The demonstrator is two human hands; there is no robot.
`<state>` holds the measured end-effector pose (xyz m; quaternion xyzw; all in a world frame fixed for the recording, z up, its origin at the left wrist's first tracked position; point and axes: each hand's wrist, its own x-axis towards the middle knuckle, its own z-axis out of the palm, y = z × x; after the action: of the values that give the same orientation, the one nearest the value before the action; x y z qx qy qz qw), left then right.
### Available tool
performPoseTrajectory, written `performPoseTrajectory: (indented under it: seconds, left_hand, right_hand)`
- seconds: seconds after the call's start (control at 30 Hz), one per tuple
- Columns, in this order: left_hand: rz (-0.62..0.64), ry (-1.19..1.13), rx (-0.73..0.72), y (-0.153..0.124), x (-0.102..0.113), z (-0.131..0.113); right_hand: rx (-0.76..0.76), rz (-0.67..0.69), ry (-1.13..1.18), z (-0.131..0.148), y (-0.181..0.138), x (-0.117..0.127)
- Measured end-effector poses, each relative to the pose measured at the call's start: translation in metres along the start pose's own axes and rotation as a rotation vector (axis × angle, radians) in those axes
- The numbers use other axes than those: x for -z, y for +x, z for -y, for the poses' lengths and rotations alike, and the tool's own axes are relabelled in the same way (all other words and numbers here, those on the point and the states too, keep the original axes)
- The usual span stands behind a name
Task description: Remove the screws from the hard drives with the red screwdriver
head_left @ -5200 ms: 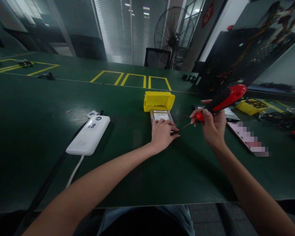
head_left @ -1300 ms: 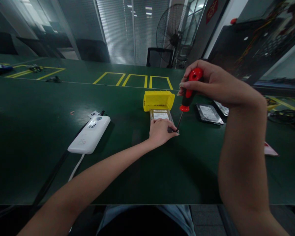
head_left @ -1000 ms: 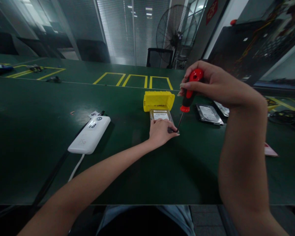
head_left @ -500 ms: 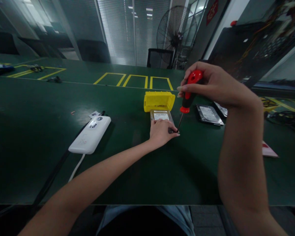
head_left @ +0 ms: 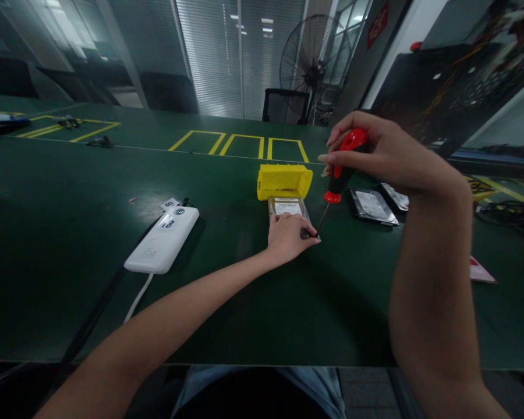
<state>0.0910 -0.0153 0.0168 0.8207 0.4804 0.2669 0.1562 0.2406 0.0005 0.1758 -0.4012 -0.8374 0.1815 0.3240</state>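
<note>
A red and black screwdriver [head_left: 339, 169] is gripped by its handle in my right hand [head_left: 375, 142], raised above the table. Its shaft slants down and left, the tip ending at the near right corner of a hard drive [head_left: 287, 205]. Over the drive's near side lies my left hand [head_left: 288, 235], thumb and fingers closed around that corner beside the tip. The fingers cover much of the drive, and the spot under the tip is too small to make out. Just behind the drive, a yellow plastic bin [head_left: 283, 181] opens toward me.
Two more hard drives lie to the right, the nearer one [head_left: 372, 206] label up. A white power bank [head_left: 162, 240] with a cable is at the left. Yellow tape outlines [head_left: 242, 145] mark the far table; black cables [head_left: 513, 215] lie far right.
The screwdriver's handle has leaned slightly to the right with my right hand, its tip staying at the drive's corner. My left hand keeps its place on the drive.
</note>
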Motion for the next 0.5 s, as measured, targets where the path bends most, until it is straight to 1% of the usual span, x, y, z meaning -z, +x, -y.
performPoseTrajectory:
  seconds: [0.13, 0.33, 0.5]
  left_hand:
    - [-0.012, 0.002, -0.003, 0.0002, -0.0016, 0.001]
    - [-0.039, -0.006, 0.008, -0.0013, -0.002, 0.0019]
    - [-0.036, -0.003, 0.006, -0.0021, 0.0001, 0.001]
  right_hand:
    - [0.003, -0.003, -0.063, 0.0019, -0.0022, 0.0014]
    - [0.065, 0.034, -0.105, 0.0014, -0.0035, 0.0034]
    - [0.064, 0.024, -0.123, 0.0014, -0.0008, 0.0038]
